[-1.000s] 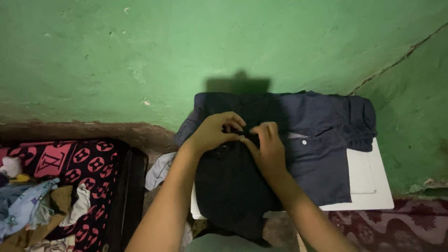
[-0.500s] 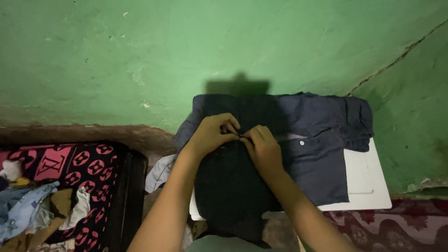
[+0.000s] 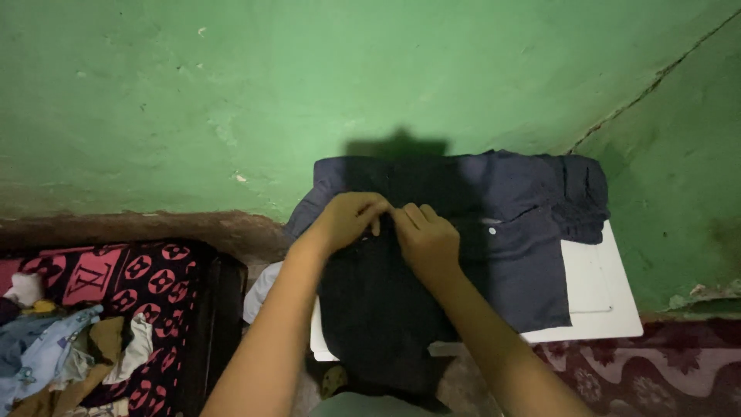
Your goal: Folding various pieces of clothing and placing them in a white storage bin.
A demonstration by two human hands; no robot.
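Observation:
A dark navy shirt (image 3: 509, 232) lies spread on a white board (image 3: 598, 289) against the green wall. My left hand (image 3: 347, 218) and my right hand (image 3: 421, 235) meet at the middle of the shirt's front, fingers pinched on the cloth where the two edges join. A white button (image 3: 492, 230) shows on the shirt just right of my right hand. What sits between my fingertips is hidden by the fingers.
An open bag with a red and black patterned lining (image 3: 147, 278) stands at the left, with a heap of mixed clothes (image 3: 54, 355) in it. A dark red patterned rug (image 3: 656, 371) lies at the lower right. The green wall (image 3: 309, 77) rises close behind the board.
My two hands have drawn closer together on the shirt's front and shifted slightly up. The view has drifted a little, so the shirt and board sit slightly further left.

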